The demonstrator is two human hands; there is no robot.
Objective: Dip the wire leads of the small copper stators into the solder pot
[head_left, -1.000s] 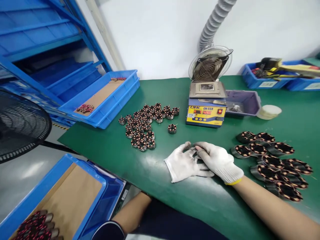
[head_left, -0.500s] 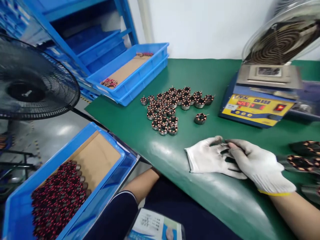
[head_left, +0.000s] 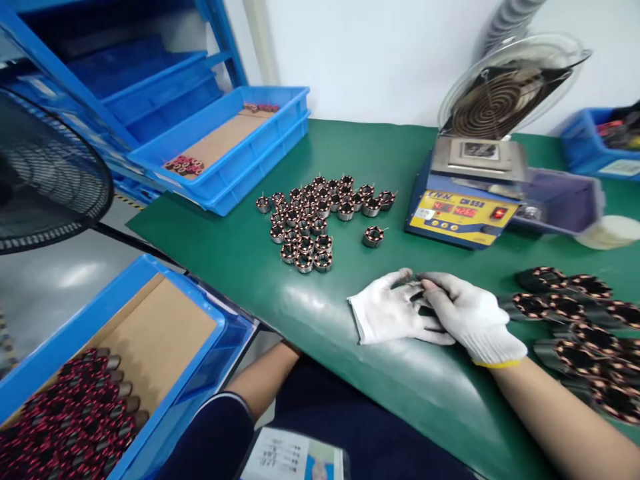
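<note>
A white knitted glove (head_left: 387,312) lies flat on the green bench, its cuff facing left with no arm coming out of it. My right hand (head_left: 460,307), in a matching white glove with a yellow hem, has thumb and forefinger pinched together at the loose glove's fingertips. A bare bit of thumb shows there. Of my left side only the forearm (head_left: 273,373) is visible; the hand is hidden below the bench edge. One copper-wound stator (head_left: 373,237) stands by itself beyond the loose glove, right of a cluster of similar stators (head_left: 305,223).
At the right stand larger wound stators (head_left: 565,307). Behind is a blue-and-yellow heating unit (head_left: 460,210) with lit digits, beside a purple bin (head_left: 565,200). Blue trays (head_left: 265,157) sit at back left; another tray (head_left: 200,347) with red-wound parts is lower left, near a fan (head_left: 50,173).
The view has swung right, so the bench things sit further left and more of the large stators shows. My right hand keeps its pinch at the loose glove's fingertips.
</note>
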